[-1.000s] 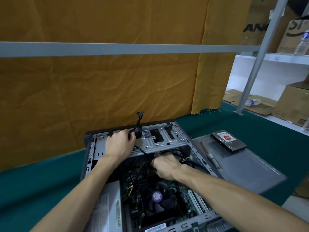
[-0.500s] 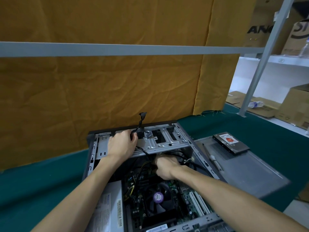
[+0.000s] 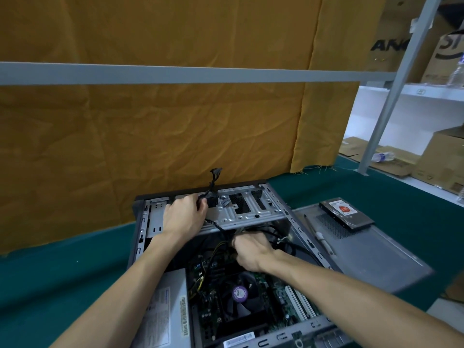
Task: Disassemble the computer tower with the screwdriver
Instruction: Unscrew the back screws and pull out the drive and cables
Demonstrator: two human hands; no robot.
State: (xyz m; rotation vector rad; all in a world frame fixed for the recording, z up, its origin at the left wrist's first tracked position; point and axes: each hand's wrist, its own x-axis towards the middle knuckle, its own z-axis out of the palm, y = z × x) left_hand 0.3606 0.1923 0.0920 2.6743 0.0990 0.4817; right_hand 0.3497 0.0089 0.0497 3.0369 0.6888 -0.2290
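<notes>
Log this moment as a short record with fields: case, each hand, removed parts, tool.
case: open grey metal computer tower lying on its side on green table cloth
left hand: grips black cable bundle at drive cage
right hand: curled around black cables inside case
removed parts: grey side panel beside case, black hard drive with red label resting on it
tool: screwdriver with pale handle lying on panel, untouched

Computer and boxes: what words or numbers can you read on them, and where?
"ANC", cut off by the grey post: brown cardboard box on the top shelf.
Purple round sticker on the black fan: too blurred.
White label on the grey power supply: too small.
Barcode sticker on the case edge: unreadable.
Red-and-white label on the black hard drive: blurred.
</notes>
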